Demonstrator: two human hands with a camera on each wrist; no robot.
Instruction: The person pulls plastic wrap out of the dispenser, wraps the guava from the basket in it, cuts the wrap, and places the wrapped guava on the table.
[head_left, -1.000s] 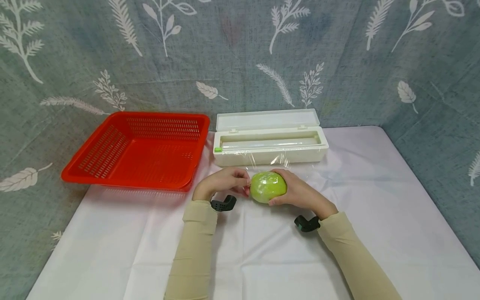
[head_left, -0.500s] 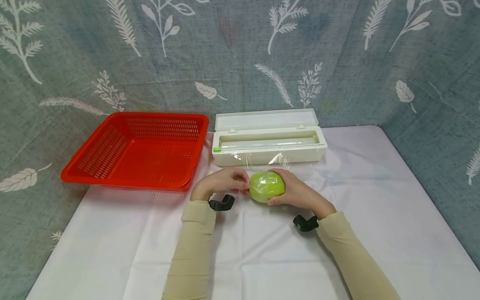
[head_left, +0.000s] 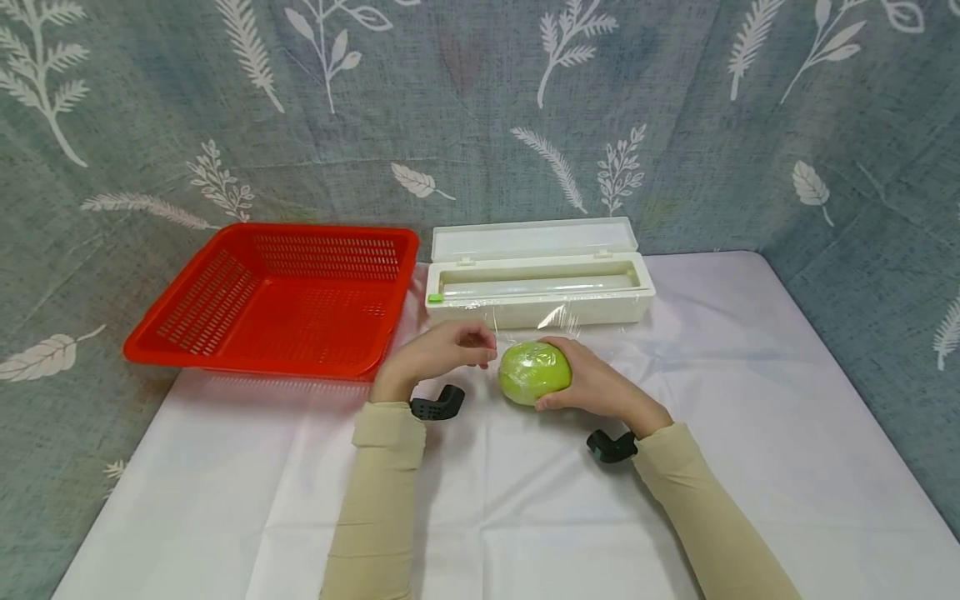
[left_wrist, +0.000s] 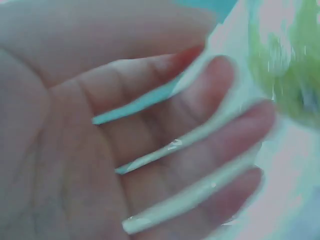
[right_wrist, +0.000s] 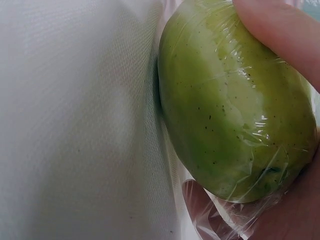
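A green oval fruit [head_left: 534, 372] wrapped in clear cling film sits on the white cloth, in front of the film box. My right hand [head_left: 600, 382] grips it from the right; the right wrist view shows fine dark specks under the shiny, wrinkled film [right_wrist: 261, 120]. To the left of the fruit is my left hand [head_left: 450, 350], its fingers bent and apart from the fruit. In the left wrist view the fingers [left_wrist: 195, 142] are blurred and spread with gaps between them, and the thumb lies near the index fingertip. Loose film stretches between fruit and box.
Behind the fruit stands a white cling film box [head_left: 540, 312], its lid [head_left: 534, 242] raised and a roll [head_left: 536, 287] inside. A red plastic basket [head_left: 300, 325] stands at the back left. Patterned grey-green fabric [head_left: 480, 108] hangs behind the table.
My left hand, which was at the fruit's left side, has moved away from it, up and to the left. The right hand keeps its grip and the fruit stays in place.
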